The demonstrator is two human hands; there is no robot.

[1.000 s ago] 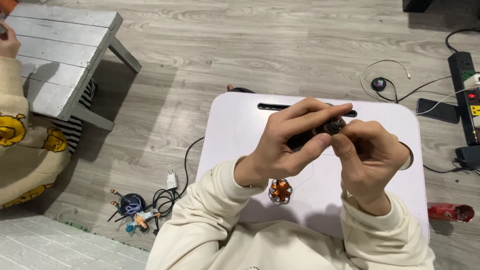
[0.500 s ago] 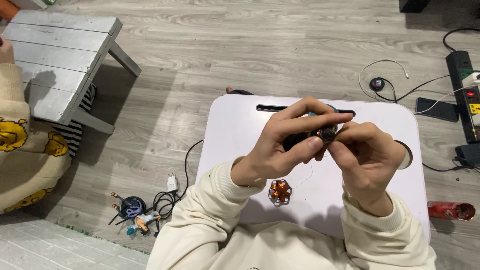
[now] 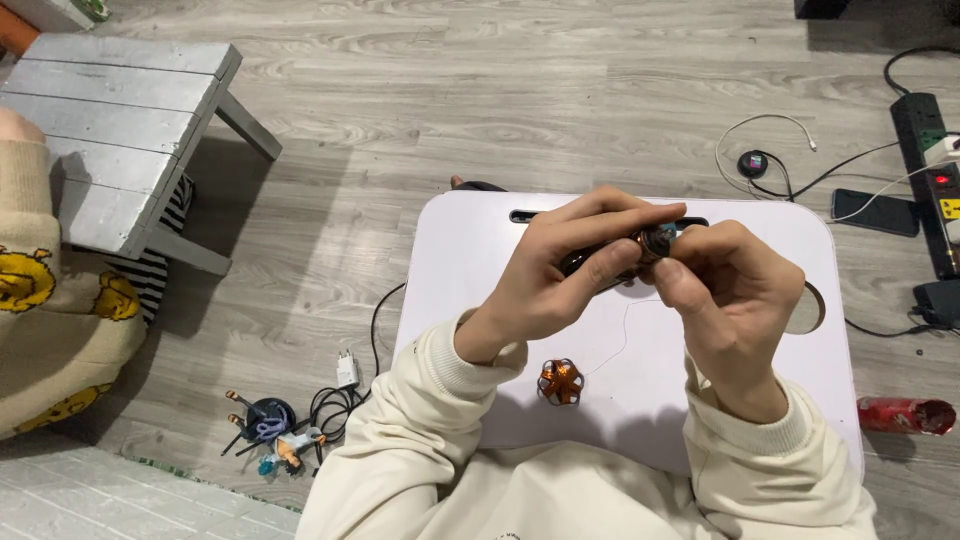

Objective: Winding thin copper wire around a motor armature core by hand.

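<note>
Copper coil (image 3: 561,381) seen lying on white lap desk (image 3: 470,250), nearest sleeves. Above it, small dark motor (image 3: 640,246) is pinched between both hands: left hand (image 3: 560,275) closed around body, right hand (image 3: 725,290) closed on copper-wound end, thin wire trailed down to desk. Wire judged likely to be snapped if pulled hard. Beyond: power strip (image 3: 925,150), grey bench (image 3: 110,130).

A home floor: grey laminate (image 3: 520,90), lap desk (image 3: 470,250), power strip (image 3: 925,170).
</note>
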